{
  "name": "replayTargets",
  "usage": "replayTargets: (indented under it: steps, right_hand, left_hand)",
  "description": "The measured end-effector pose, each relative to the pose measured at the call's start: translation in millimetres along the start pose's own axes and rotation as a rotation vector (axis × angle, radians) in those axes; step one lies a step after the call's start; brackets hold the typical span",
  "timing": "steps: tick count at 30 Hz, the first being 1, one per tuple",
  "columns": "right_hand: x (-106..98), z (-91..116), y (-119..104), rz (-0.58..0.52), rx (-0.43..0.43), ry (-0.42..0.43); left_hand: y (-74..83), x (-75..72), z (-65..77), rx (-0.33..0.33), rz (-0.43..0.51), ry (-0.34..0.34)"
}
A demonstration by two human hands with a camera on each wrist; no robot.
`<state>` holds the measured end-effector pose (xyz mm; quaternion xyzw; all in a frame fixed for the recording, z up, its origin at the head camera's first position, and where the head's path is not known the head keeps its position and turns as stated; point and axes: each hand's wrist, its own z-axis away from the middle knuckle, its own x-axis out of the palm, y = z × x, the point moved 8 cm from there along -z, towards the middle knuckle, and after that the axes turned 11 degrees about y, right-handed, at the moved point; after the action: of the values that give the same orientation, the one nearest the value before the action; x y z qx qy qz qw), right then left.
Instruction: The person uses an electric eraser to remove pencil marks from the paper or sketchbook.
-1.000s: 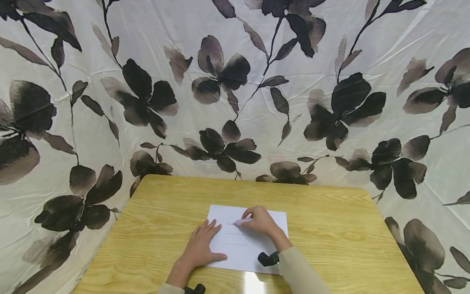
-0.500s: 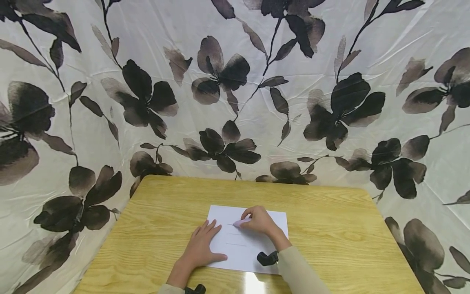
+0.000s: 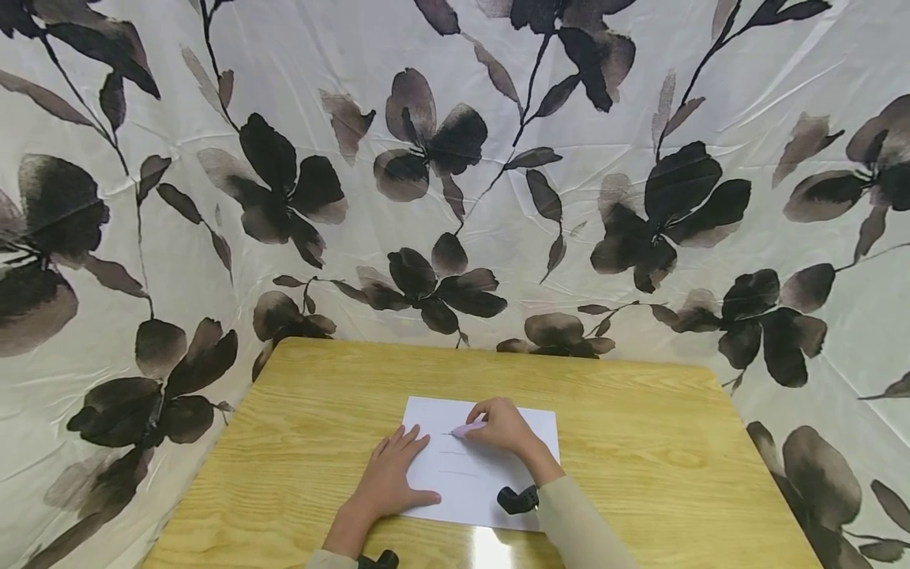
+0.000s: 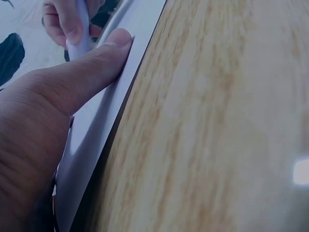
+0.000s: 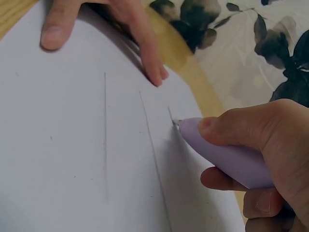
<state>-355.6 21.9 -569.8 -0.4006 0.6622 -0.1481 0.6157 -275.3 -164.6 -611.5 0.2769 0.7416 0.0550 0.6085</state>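
A white sheet of paper [image 3: 462, 502] lies on the table, with thin pencil-like lines across it. My right hand [image 3: 506, 431] pinches a thick lilac electric eraser [image 5: 231, 154], its small pale tip right at the upper, shortest visible line [image 5: 170, 113]. Two longer lines [image 5: 105, 135] run below that one. Spread over the sheet's left edge, my left hand [image 3: 389, 478] presses it with straight fingers. In the left wrist view, its thumb [image 4: 96, 67] reaches along the paper's near edge, which lifts slightly from the wood.
The yellow wood-grain table [image 3: 640, 450] extends around the paper on every side. A pale cloth [image 3: 540, 197] with dark flowers hangs behind and beside it. Small dark specks dot the sheet. A black wrist device [image 3: 517, 500] overhangs the paper's lower right.
Both hands hold nearly the same places. The eraser's tip stays at the upper line with only tiny movement, and the head view shifts slightly.
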Motion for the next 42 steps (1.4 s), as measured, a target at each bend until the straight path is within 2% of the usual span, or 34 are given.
replayTargets:
  steps: [4, 10, 17, 25, 35, 42]
  right_hand:
    - [-3, 1, -1, 0.008, -0.022, 0.005]
    - [-9, 6, 2, 0.007, -0.01, -0.005]
    - [-2, 3, 0, -0.018, -0.016, -0.013]
    - [-3, 1, -1, 0.007, -0.008, -0.009]
    - [-3, -1, -5, 0.018, -0.044, -0.005]
    - [-4, 0, -2, 0.024, -0.015, -0.015]
  left_hand:
    - [0.4, 0.1, -0.3, 0.007, 0.001, 0.007]
    - [1.4, -1.1, -0.4, 0.011, 0.016, 0.015]
    - [0.3, 6.5, 1.0, -0.001, 0.007, -0.018]
    - [-4.4, 8.5, -0.8, -0.002, -0.008, 0.0]
    - [-0.3, 6.2, 0.2, 0.006, 0.005, -0.003]
    - [-0.2, 2.0, -0.4, 0.003, -0.01, -0.004]
